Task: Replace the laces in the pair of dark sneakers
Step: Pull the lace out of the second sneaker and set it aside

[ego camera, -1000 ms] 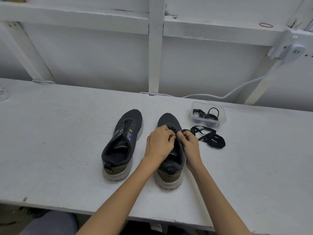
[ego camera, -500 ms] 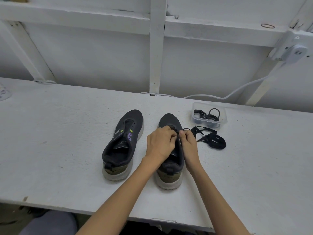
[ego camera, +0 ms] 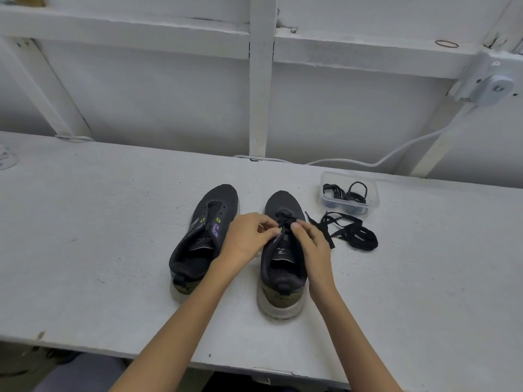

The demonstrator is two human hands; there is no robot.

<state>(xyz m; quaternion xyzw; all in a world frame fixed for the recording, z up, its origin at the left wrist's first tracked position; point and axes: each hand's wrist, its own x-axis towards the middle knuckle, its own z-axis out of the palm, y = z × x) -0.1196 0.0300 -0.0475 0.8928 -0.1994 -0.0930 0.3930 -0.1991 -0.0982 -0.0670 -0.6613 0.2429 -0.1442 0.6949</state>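
Two dark knit sneakers with pale, scuffed rubber soles stand side by side on the rough white-painted surface (ego camera: 113,236), toes pointing away; the left sneaker (ego camera: 203,239) shows bare eyelets with green and purple tabs; over the right sneaker (ego camera: 283,275), the left hand (ego camera: 246,239) and right hand (ego camera: 314,244) curl their fingers, each pinching the flat black lace (ego camera: 284,219) at the front eyelets; a loose lace tangle (ego camera: 351,236) lies just right, near a clear plastic box (ego camera: 375,193) of coiled laces; a white cable (ego camera: 353,162) trails behind.
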